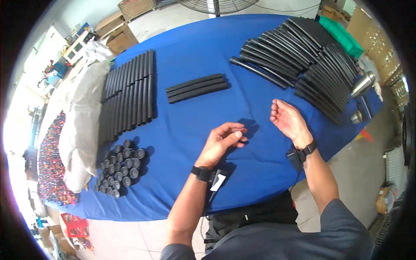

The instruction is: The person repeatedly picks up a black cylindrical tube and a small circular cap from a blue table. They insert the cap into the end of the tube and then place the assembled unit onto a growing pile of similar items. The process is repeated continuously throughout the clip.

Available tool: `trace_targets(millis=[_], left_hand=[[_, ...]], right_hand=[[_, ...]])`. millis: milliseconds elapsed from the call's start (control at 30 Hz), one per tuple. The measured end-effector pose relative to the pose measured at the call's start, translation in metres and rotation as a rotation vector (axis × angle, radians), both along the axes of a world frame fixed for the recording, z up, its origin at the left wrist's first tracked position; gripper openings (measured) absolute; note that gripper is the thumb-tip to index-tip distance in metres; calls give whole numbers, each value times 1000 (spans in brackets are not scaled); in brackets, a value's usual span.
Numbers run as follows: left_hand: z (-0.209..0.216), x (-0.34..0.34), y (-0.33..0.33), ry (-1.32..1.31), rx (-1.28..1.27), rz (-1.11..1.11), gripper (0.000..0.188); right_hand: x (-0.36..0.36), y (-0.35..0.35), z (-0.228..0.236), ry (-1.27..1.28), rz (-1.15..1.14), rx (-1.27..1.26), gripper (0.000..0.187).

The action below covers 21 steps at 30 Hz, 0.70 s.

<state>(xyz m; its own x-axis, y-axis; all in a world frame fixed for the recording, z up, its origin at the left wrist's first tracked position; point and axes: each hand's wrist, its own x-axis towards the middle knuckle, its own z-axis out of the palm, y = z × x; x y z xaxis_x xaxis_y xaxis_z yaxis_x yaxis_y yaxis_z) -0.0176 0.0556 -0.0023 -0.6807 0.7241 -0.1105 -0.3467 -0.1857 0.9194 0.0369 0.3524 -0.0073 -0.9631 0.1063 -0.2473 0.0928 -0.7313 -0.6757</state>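
Observation:
My left hand [224, 141] hovers over the blue cloth, its fingers loosely bent and the thumb apart from them; nothing shows in it. To its right, my right hand [289, 120] is raised palm up with slightly curled fingers, also bare. Ahead of them lie several black ribbed tubes [197, 88] side by side. The right hand is nearest a large pile of black tubes [299, 56] at the far right. On the left are rows of black tubes [132, 93], and closer to me stands a cluster of round black caps [120, 167].
A blue cloth [182, 130] covers the table. A white sack [82, 121] and a heap of small multicoloured pieces [52, 169] line the left edge. At the right edge are a metal cylinder [363, 84] and a green crate [340, 37]. A fan [216, 6] stands beyond the table.

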Motion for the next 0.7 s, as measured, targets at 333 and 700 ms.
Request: trace_targets(millis=[333,700], left_hand=[[9,-28,-11,11,-95,65,29],[12,-123,-18,1384,-1137,66,87]], right_hand=[[-21,-12,-26,126,132,-81,26],[-17,-16,-18,133,116,-77,20]])
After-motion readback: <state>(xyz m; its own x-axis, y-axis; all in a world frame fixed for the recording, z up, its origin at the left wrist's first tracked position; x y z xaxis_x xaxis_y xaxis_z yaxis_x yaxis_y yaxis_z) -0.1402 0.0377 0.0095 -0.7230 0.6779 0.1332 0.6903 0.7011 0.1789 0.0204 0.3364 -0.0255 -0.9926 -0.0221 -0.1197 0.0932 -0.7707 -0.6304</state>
